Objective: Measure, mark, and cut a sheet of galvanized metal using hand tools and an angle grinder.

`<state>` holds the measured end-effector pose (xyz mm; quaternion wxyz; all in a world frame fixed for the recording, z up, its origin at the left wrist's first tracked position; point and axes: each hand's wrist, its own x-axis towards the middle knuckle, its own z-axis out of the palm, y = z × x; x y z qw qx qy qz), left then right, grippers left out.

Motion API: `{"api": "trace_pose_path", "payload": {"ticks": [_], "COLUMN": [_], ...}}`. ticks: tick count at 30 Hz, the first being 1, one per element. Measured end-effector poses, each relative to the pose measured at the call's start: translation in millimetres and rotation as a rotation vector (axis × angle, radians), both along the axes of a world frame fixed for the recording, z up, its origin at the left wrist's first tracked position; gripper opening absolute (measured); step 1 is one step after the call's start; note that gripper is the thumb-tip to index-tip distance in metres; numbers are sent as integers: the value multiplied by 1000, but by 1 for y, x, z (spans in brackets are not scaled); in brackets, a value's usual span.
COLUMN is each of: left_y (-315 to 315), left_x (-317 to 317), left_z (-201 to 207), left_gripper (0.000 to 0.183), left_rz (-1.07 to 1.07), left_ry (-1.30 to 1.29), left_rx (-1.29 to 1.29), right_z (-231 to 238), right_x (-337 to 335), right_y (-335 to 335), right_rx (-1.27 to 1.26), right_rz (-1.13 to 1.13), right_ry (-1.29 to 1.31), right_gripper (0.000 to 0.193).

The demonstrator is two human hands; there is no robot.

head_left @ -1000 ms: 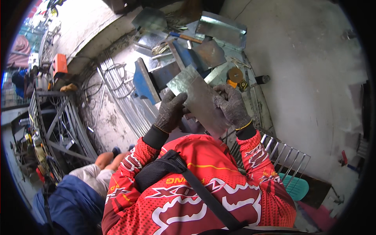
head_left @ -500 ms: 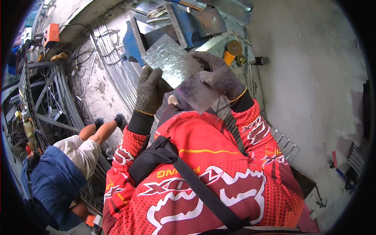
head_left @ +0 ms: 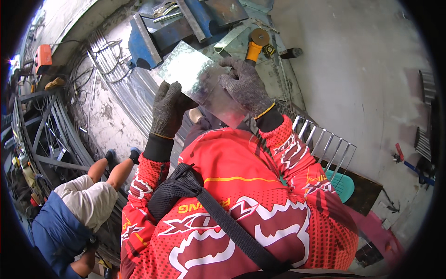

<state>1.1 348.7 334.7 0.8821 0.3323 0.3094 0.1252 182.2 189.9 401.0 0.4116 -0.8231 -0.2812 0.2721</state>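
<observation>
A shiny galvanized metal sheet [head_left: 186,69] is held out in front of my chest. A line crosses it, and its lower part mirrors my red sleeve and shirt; I cannot tell whether it is one bent sheet or two. My left hand [head_left: 167,109], in a grey knit glove, is closed on its left corner, thumb on top. My right hand [head_left: 248,88], gloved alike, grips the right side with curled fingers lying over the edge and face. Just beyond the sheet stands a blue steel fixture [head_left: 144,44] with flat bars on top.
Right of the fixture lie an orange angle grinder [head_left: 253,51] and a tape measure [head_left: 268,50]. Long metal profiles [head_left: 125,88] cover the floor at left. A person in blue [head_left: 69,214] bends beside a steel frame [head_left: 35,125]. A barred metal rack [head_left: 325,139] and teal stool [head_left: 341,183] are at right.
Both hands and the sheet have shifted slightly left in the view. My right hand has moved further over the sheet's face. The person at left has bent lower.
</observation>
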Motion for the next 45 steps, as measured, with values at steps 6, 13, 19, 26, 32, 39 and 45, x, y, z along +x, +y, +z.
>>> {"api": "trace_pose_path", "payload": {"ticks": [6,13,19,26,32,39,45], "left_y": [-8,4,20,38,29,21,-1], "left_x": [2,6,-5,-49,-67,-67,-42], "left_z": [11,9,26,32,46,62,37], "left_gripper": [28,35,47,38,29,33,49], "left_rz": [-43,-69,87,417,514,407,304], "left_ry": [-38,63,-109,-290,-237,-142,-176], "left_rx": [6,72,25,31,71,299,98], "right_z": [-25,-23,-16,-24,-16,-24,0], "right_x": [-7,-9,-16,-6,-17,-16,-35], "right_y": [-19,-18,8,11,17,18,29], "right_rx": [49,76,204,621,738,764,699], "right_rz": [-101,-96,-411,-315,-339,-272,-118], "right_ry": [41,-17,468,880,1120,1171,826], "right_gripper": [32,36,23,41,37,23,31]}}
